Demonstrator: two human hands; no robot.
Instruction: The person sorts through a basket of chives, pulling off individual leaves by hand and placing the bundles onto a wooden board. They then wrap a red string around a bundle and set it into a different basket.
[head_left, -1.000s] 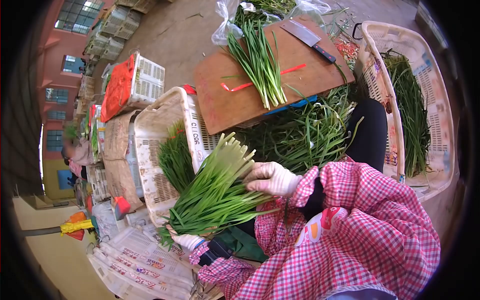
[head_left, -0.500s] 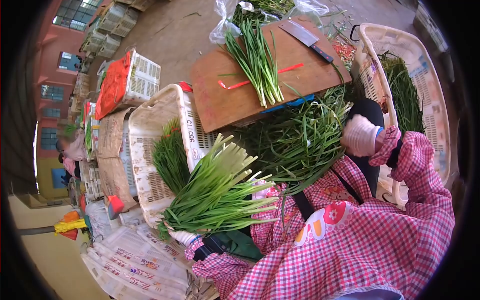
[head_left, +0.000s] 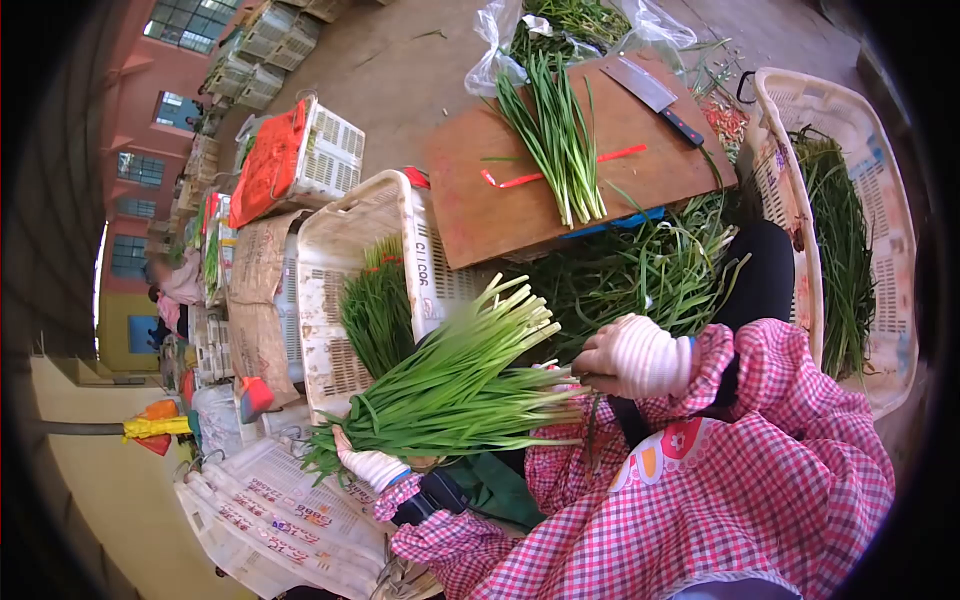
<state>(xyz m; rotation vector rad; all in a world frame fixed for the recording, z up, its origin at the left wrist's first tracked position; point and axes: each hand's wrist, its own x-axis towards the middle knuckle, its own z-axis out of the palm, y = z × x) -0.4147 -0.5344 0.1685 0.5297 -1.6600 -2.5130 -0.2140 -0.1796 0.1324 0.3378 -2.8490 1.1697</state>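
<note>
A big bundle of long green stalks with pale ends (head_left: 460, 385) rests in my left hand (head_left: 362, 458), which is wrapped in white cloth and closed round the leafy end. My right hand (head_left: 632, 358), also wrapped in white, is at the pale ends of the bundle; its fingertips are partly blurred, and whether they grip a stalk is unclear. On the wooden board (head_left: 455, 190) a smaller bunch of stalks (head_left: 555, 140) lies across a red strip (head_left: 622, 153). A cleaver (head_left: 650, 92) lies at the board's far side.
Loose green leaves (head_left: 640, 270) are heaped below the board. A white crate (head_left: 320, 250) with a tied bunch (head_left: 378, 305) stands left, another crate (head_left: 895, 290) with greens at right. Plastic bags (head_left: 495, 50) lie behind the board. Stacked crates (head_left: 335, 150) and a person (head_left: 180, 285) are farther left.
My right hand has moved left, from beside my knee to the pale ends of the bundle. The view has shifted, so the surroundings appear farther right. My left hand still holds the bundle.
</note>
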